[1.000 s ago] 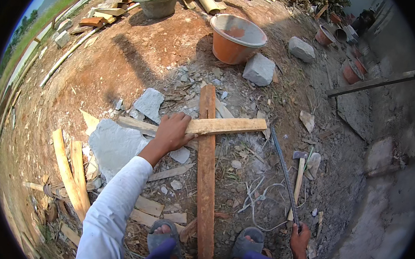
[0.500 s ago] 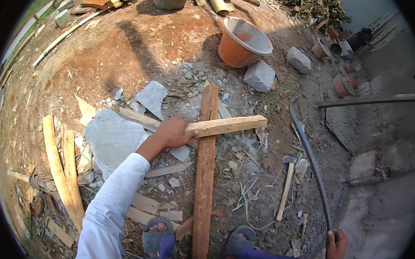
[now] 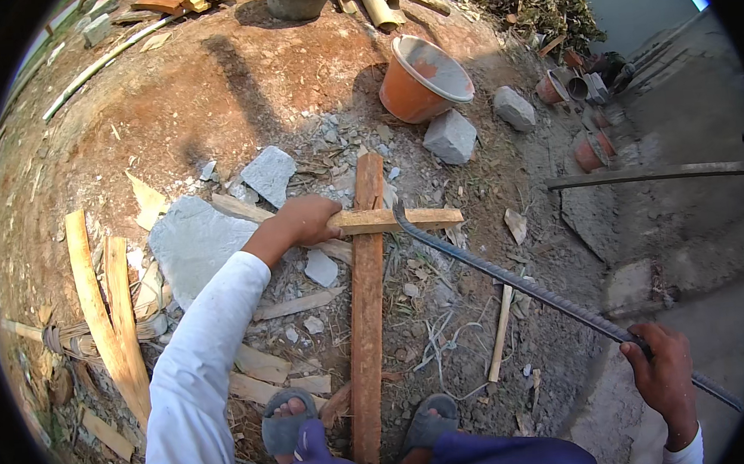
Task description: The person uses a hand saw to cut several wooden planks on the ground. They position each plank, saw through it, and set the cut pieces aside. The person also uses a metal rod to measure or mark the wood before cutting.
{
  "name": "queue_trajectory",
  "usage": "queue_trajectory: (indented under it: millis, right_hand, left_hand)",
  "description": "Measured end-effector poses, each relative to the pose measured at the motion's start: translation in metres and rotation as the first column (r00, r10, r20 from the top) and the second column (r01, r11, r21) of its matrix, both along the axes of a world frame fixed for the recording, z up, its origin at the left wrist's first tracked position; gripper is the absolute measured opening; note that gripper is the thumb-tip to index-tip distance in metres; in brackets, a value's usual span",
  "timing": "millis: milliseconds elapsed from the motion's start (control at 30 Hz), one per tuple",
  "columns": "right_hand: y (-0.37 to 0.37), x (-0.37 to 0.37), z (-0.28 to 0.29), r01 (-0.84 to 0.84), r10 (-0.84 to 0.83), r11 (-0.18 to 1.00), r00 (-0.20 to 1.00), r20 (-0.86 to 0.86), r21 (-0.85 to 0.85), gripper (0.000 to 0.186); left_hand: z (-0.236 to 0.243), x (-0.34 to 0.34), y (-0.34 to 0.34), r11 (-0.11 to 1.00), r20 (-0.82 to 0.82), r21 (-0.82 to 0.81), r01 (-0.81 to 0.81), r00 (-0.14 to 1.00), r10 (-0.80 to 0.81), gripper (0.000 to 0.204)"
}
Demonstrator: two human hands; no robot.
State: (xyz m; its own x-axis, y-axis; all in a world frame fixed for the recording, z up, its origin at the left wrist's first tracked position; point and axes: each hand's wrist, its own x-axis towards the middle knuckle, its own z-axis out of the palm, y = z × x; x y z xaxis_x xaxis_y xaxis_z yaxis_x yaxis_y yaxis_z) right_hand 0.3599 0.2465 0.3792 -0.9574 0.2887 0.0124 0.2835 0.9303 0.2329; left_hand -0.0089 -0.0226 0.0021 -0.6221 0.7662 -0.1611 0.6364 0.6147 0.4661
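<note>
My left hand grips one end of a short wooden batten, which lies crosswise over a long reddish-brown plank on the ground. In my right hand is a ribbed steel pry bar, held partway along its shaft. The bar slants up and left, its bent tip at the batten near the batten's right end; I cannot tell whether the two touch. Partly covered by the bar, a hammer with a pale wooden handle lies on the soil. My sandalled feet stand on either side of the plank's near end.
A flat grey stone slab lies left of the plank, with split wood strips beyond it. An orange bucket and stone blocks stand farther off. Thin pale cords are on the soil. A concrete surface runs along the right.
My right hand has risen with the pry bar and swung its bent tip leftward to the batten. My left hand stays on the batten, which has shifted slightly.
</note>
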Motion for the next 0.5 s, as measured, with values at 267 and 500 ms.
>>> queue_trajectory:
  millis: [267,500]
  right_hand:
    - [-0.028,-0.054,0.033,-0.065,0.052,0.992,0.991,0.12,0.106,0.02]
    - [-0.041,-0.065,0.029,-0.064,0.058,0.997,0.992,0.116,0.048,0.021]
  left_hand:
    - [-0.002,0.007,-0.012,0.998,-0.056,0.064,-0.018,0.998,0.021,0.043]
    - [-0.004,0.014,-0.019,0.996,-0.109,0.093,0.009,0.994,0.001,0.04]
